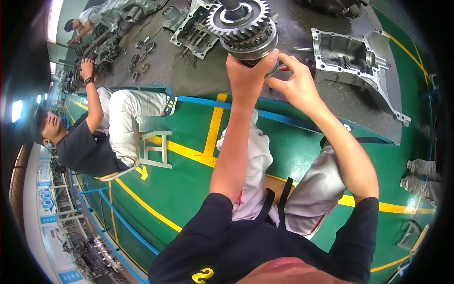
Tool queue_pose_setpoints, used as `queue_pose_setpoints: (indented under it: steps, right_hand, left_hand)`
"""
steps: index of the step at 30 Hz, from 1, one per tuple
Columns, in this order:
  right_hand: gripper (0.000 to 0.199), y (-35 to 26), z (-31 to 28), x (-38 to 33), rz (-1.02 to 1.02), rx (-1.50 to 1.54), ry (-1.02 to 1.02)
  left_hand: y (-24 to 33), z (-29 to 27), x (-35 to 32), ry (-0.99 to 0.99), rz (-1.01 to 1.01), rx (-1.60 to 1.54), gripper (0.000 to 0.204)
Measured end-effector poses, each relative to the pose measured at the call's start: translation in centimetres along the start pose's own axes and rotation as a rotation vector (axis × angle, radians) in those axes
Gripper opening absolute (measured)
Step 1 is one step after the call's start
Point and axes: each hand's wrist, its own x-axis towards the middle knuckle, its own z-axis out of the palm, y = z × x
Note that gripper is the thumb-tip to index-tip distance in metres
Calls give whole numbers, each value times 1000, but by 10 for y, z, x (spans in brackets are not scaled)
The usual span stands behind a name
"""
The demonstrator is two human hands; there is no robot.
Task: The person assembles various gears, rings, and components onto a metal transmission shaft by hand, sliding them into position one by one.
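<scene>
A gear shaft assembly (239,21) with a large toothed gear and stacked rings is held up over the near edge of the dark workbench (198,78). My left hand (248,78) is closed around its lower ring from the near side. At the right of the same lower end, my right hand (295,83) has its thumb and fingers bent against the ring. The assembly's underside is partly hidden by my fingers. Right of my hands lies an open metal gearbox housing (326,71). Another housing half with shafts inside (203,42) sits to the left.
Several small rings and gears (137,59) lie on the bench's left part. A co-worker (90,142) sits at the left on a stool (158,151), a hand on parts there. Another person (87,21) is at the far left. The bench has a blue edge rail (283,116).
</scene>
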Motion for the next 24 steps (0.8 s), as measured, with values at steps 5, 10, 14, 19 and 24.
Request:
queue_pose_setpoints:
  steps: [5,10,14,19,24]
  right_hand:
    - [58,0,-1,-3,18,17,-3]
    - [58,-3,-2,-4,17,-2,-12]
    - [59,-7,0,-5,-46,5,4]
    - [62,-7,1,-4,-40,-12,-12]
    - [65,-7,3,-4,-35,-10,-30]
  left_hand:
    - [-2,2,-1,-18,7,-27,32]
    - [-3,1,-1,-16,6,-23,32]
    - [-2,1,0,-20,3,-1,35]
    - [-1,0,0,-39,88,-16,37]
    - [-2,-3,-2,-42,122,-24,41]
